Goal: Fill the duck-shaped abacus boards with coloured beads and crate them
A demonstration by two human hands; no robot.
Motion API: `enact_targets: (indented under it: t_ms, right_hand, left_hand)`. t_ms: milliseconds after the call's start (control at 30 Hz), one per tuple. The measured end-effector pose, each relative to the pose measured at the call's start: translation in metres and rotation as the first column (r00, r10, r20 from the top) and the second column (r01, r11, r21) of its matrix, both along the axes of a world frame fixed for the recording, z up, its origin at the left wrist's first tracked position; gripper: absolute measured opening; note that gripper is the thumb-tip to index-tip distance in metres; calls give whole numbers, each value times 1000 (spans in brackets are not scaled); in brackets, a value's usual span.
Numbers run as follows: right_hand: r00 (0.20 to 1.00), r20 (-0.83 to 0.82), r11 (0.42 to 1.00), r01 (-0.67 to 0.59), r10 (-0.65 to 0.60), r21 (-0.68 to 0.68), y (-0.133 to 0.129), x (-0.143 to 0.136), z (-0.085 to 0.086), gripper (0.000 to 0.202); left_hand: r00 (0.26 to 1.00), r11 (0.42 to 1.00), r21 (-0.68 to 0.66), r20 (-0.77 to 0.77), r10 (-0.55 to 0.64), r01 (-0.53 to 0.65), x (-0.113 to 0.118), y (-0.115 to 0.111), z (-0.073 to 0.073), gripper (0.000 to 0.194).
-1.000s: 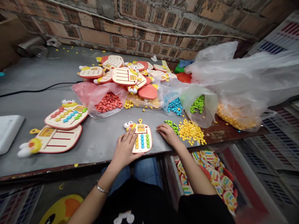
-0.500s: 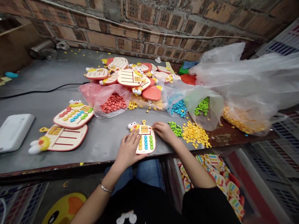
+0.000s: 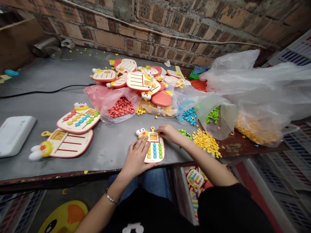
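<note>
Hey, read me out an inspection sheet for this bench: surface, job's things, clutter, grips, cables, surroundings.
Surface: grey tabletop, with a yellow bit at its front edge.
Job's things: toy board bearing yellow, blue and green beads; green pieces and yellow pieces to its right.
Clutter: heaped boards behind; two overlapping boards and white box at left; red pieces in open pink bag.
Grips: left grip spread over the toy board; right grip at its upper right; any held piece hidden.
Cables: black cable across the tabletop's left side.
Surroundings: brick wall behind; crate of boards below, at right.
</note>
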State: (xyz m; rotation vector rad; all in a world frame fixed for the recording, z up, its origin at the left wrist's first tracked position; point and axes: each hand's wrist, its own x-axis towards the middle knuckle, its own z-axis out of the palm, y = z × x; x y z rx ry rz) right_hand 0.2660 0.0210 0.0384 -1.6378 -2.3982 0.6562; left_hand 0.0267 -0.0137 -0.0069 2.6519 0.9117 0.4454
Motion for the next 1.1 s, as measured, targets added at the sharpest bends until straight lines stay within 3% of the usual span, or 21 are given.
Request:
enact_targets:
  t_ms: [100,233,433,533,700,833,900,967,1100]
  right_hand:
    - [997,-75,988,16,-27,-153,14,8,4,8]
    - [994,-109,944,-11,-26,-331,32,14,7,18]
    - [978,-21,896,-201,210,-395,61,6,7,12]
    - [966,-14,884,-241,257,-400,68,4,6,12]
    - [991,-36,911,-132,128,-390,46,11,11,6]
    - [973,-172,940,92,-155,-329,7,4,5,16]
    - [872,-334,916,259,-358,-306,-16,-5,-1,28]
    - [710,-492,862,386,-505,-328,-45,-15,-7,38]
    - [340,-682,699,621,-647,-354,-136,-27,-18,45]
  left_hand:
    - [1000,1000,-2,0,0,0,0,0,-1,82]
    - [1000,1000,-7,5,1,-1,0,1,0,82]
    - [1000,1000,-21,25,-6,6,2,2,0,81]
    - [999,999,-34,35,0,1,2,2,1,81]
    - [999,1000,-9,34,8,-8,1,1,0,83]
    - [995,1000,10,101,-8,7,-1,1,-6,92]
    - [988,999,15,144,-47,45,-3,1,-8,99]
    - [973,993,48,201,-114,107,-7,0,-9,106]
    - [924,963,144,281,-260,228,-16,-3,-12,116]
